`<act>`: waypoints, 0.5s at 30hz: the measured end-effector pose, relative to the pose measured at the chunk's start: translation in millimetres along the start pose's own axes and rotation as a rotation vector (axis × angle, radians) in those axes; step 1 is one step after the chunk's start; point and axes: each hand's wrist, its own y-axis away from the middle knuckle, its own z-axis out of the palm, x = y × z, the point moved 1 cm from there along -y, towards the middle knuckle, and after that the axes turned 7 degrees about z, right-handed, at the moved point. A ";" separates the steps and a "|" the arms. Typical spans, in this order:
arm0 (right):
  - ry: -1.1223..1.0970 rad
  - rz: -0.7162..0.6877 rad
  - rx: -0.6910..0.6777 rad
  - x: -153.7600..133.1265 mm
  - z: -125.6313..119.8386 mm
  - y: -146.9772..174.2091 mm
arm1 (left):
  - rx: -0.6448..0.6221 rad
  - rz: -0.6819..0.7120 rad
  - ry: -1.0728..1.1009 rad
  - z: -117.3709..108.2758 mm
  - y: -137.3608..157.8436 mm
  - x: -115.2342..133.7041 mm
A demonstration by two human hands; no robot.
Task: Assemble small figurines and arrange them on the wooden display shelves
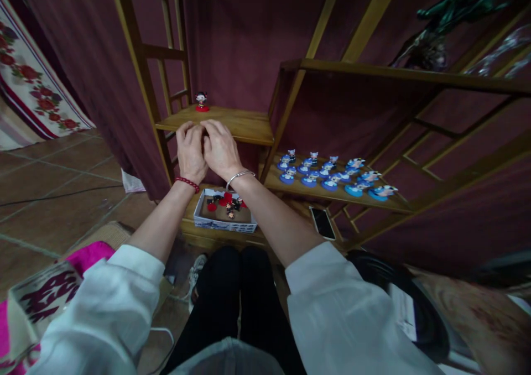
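My left hand and my right hand are close together just in front of the small upper wooden shelf. Their fingers curl inward and meet; whatever they pinch, if anything, is hidden behind them. On that shelf, beyond my left hand, stands a small figurine with black hair and a red base. Below my wrists sits an open cardboard box with several similar red-based and black figurines lying loosely inside.
Rows of blue-based figurines stand on the right shelf. A phone lies below it. A dark green ornament rests on the upper right shelf. A pink and white bag is at lower left, and a dark cable crosses the tiled floor.
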 end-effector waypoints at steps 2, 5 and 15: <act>-0.026 -0.015 -0.009 -0.4 0.4 10.6 | -0.010 -0.004 0.003 1.6 8.8 5.0; -0.063 -0.009 -0.043 2.0 1.9 27.8 | -0.041 -0.024 0.017 4.4 23.7 12.7; 0.008 0.378 -0.247 54.5 46.6 109.1 | -0.600 -0.193 0.013 41.6 109.0 20.9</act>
